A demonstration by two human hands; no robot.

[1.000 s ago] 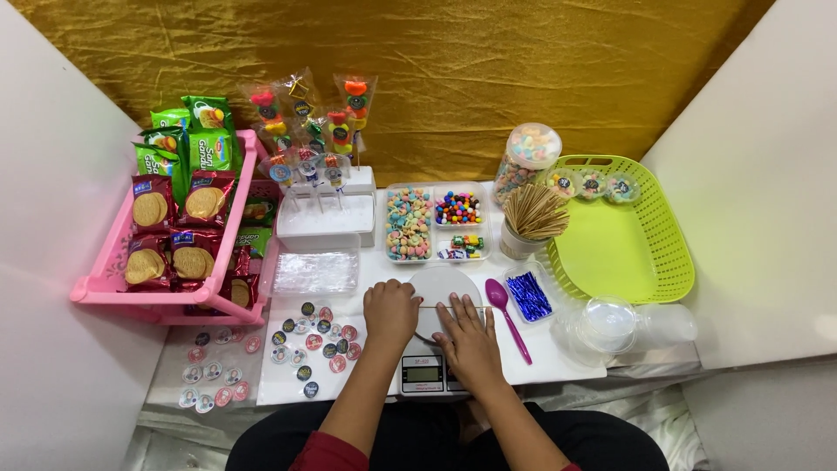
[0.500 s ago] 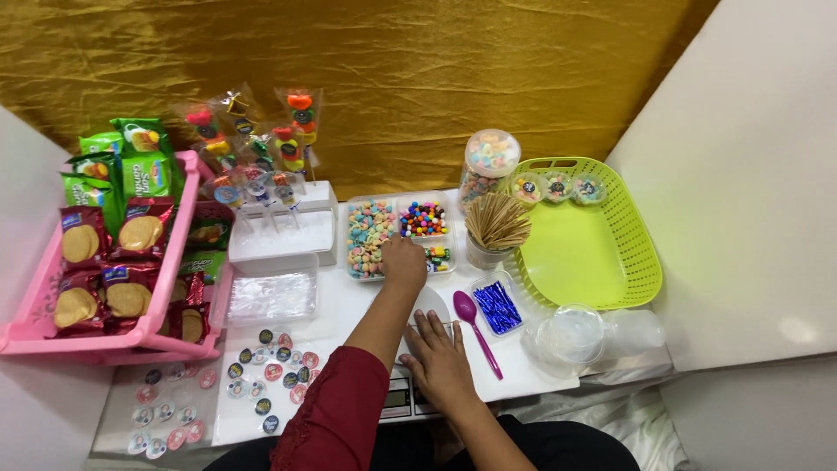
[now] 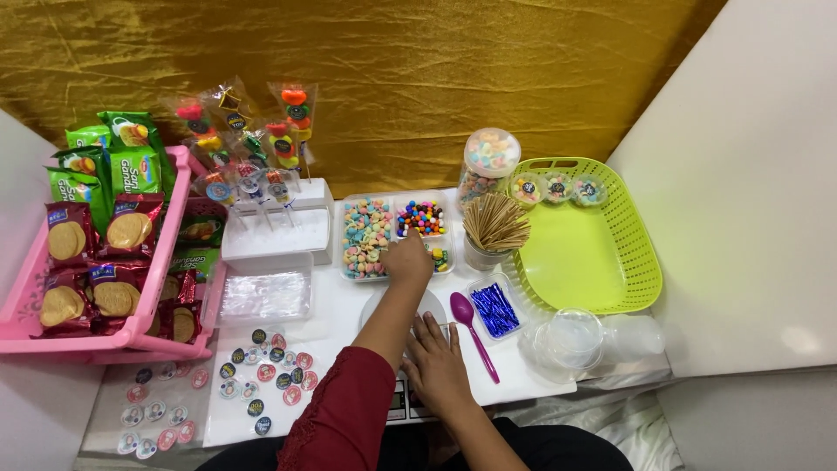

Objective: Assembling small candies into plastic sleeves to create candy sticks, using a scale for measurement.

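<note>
In the head view, the left hand is reaching up the middle of the frame, its red sleeve running down to the bottom edge, and it is resting over the front edge of the clear divided candy tray, at the line between the pastel candies on the left and the small compartments on the right. Its fingers are curling downward into a loose pinch, but they are facing away from the camera, so I cannot tell whether they are closed on a candy or merely touching the tray. The right hand is lying lower, just below centre, palm down with fingers spread flat and open, gripping nothing; it is pressing on a small scale whose lower edge is peeking out beneath it. A purple spoon is lying just to the right of that hand, apart from it, with a clear box of blue twist ties beside it. A cup of wooden skewers is standing right of the tray, and a green basket is sitting at centre right.
</note>
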